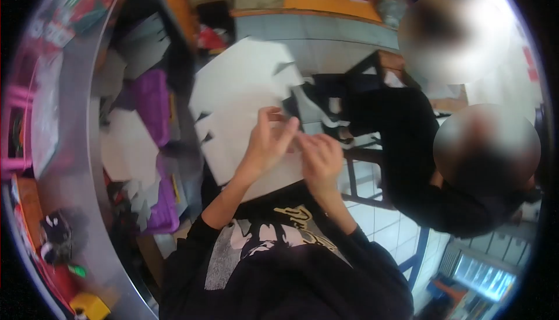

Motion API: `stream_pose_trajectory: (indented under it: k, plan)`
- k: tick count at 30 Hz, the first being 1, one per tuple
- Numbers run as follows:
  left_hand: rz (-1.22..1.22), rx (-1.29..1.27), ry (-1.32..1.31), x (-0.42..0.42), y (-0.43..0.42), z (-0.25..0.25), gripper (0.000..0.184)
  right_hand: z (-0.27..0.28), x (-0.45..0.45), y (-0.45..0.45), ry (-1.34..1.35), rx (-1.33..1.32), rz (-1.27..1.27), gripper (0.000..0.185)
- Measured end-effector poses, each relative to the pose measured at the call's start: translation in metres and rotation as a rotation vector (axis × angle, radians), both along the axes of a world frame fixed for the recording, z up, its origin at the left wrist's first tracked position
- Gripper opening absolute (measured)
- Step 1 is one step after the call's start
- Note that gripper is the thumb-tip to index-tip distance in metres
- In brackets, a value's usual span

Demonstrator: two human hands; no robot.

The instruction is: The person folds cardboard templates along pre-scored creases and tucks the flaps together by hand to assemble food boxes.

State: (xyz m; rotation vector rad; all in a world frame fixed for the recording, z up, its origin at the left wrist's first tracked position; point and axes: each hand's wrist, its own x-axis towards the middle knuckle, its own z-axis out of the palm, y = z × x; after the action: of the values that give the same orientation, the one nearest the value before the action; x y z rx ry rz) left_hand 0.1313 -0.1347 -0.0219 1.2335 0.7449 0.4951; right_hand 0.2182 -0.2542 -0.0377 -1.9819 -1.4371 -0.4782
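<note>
A large white sheet of card (239, 81) with angled edges and small dark notches lies in front of my body. Over its lower right part, my left hand (269, 145) has its fingers curled and its thumb raised. My right hand (321, 158) is close beside it at the sheet's right edge, thumb and fingers pinched together. The fingertips of both hands nearly meet. Anything small between them is blurred and too small to name. A narrow white strip (314, 107) extends at the sheet's right side.
At left runs a metal-edged table (75, 203), with purple baskets (152, 107) and more white card pieces (125, 145) beside it. A pink basket (17, 122) stands at far left. A person in black (407, 145) sits close on the right. An orange shelf (332, 5) holds stacked items ahead.
</note>
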Motion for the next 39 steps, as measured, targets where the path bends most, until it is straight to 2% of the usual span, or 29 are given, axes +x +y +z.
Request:
stream_pose_trajectory:
  k: [2, 4, 6, 7, 9, 10, 12, 13, 16, 18, 19, 20, 22, 24, 26, 27, 29, 30, 32, 34, 36, 37, 39]
  plan:
    - [-0.102, 0.279, 0.193, 0.012, 0.012, -0.019, 0.039, 0.006, -0.009, -0.008, 0.002, -0.079, 0.033, 0.039]
    - [-0.096, 0.497, 0.127, 0.012, 0.025, -0.048, 0.028, 0.004, -0.008, -0.016, 0.088, -0.101, 0.107, 0.038]
    - [-0.101, 0.283, 0.101, 0.002, 0.031, -0.040, 0.028, 0.030, -0.003, -0.019, 0.279, 0.068, 0.141, 0.039]
    - [-0.065, 0.222, 0.111, -0.004, 0.035, -0.032, 0.027, 0.041, -0.001, -0.026, 0.243, 0.077, 0.073, 0.039]
    - [0.097, 0.142, -0.009, -0.010, 0.040, -0.017, 0.020, 0.056, 0.000, -0.032, 0.722, 0.324, 0.180, 0.048]
    - [0.079, 0.148, -0.021, -0.012, 0.042, -0.006, 0.020, 0.054, 0.001, -0.032, 0.708, 0.336, 0.165, 0.048]
    - [0.211, 0.144, -0.152, -0.017, 0.045, 0.010, 0.017, 0.043, 0.003, -0.030, 0.988, 0.359, 0.555, 0.057]
    - [0.204, 0.153, -0.164, -0.019, 0.044, 0.016, 0.017, 0.038, 0.001, -0.029, 0.863, 0.209, 0.594, 0.059]
    - [0.261, 0.166, -0.238, -0.016, 0.029, 0.034, 0.018, 0.031, -0.010, -0.010, 0.458, 0.154, 0.628, 0.053]
    - [0.304, 0.173, -0.269, -0.014, 0.014, 0.043, 0.021, 0.035, -0.013, 0.000, 0.405, 0.172, 0.594, 0.056]
    - [0.216, 0.172, -0.292, -0.018, 0.017, 0.042, 0.022, 0.039, -0.016, 0.004, 0.423, 0.207, 0.545, 0.067]
    - [0.204, 0.153, -0.275, -0.023, 0.013, 0.037, 0.022, 0.040, -0.017, 0.005, 0.443, 0.197, 0.527, 0.067]
    - [0.215, 0.063, -0.337, -0.031, 0.011, 0.045, 0.023, 0.046, -0.014, 0.009, 0.288, 0.204, 0.456, 0.063]
    - [0.232, 0.021, -0.330, -0.041, 0.015, 0.042, 0.027, 0.047, -0.014, 0.008, 0.275, 0.234, 0.472, 0.059]
    - [0.313, -0.027, -0.287, -0.046, 0.027, 0.027, 0.035, 0.045, -0.013, 0.005, 0.372, 0.218, 0.574, 0.056]
    - [0.308, -0.023, -0.290, -0.045, 0.023, 0.038, 0.035, 0.050, -0.009, 0.002, 0.337, 0.223, 0.618, 0.053]
    - [0.476, -0.119, -0.195, -0.032, 0.008, 0.066, 0.041, 0.053, -0.004, -0.005, 0.347, 0.190, 0.680, 0.053]
    - [0.481, -0.122, -0.233, -0.023, 0.007, 0.066, 0.041, 0.055, 0.004, -0.006, 0.361, 0.149, 0.744, 0.053]
    - [0.503, -0.124, -0.230, -0.029, -0.001, 0.058, 0.045, 0.055, 0.001, -0.007, 0.371, 0.169, 0.731, 0.052]
    - [0.470, -0.087, -0.243, -0.025, -0.012, 0.057, 0.045, 0.051, 0.002, -0.005, 0.365, 0.165, 0.604, 0.053]
    - [0.413, -0.122, -0.347, -0.021, -0.018, 0.052, 0.043, 0.049, 0.001, 0.001, 0.376, 0.225, 0.574, 0.054]
    - [0.224, -0.135, -0.405, -0.025, -0.019, 0.044, 0.041, 0.050, 0.000, 0.004, 0.342, 0.273, 0.496, 0.054]
    - [0.241, -0.079, -0.388, -0.024, -0.026, 0.044, 0.039, 0.047, -0.006, 0.007, 0.335, 0.331, 0.397, 0.052]
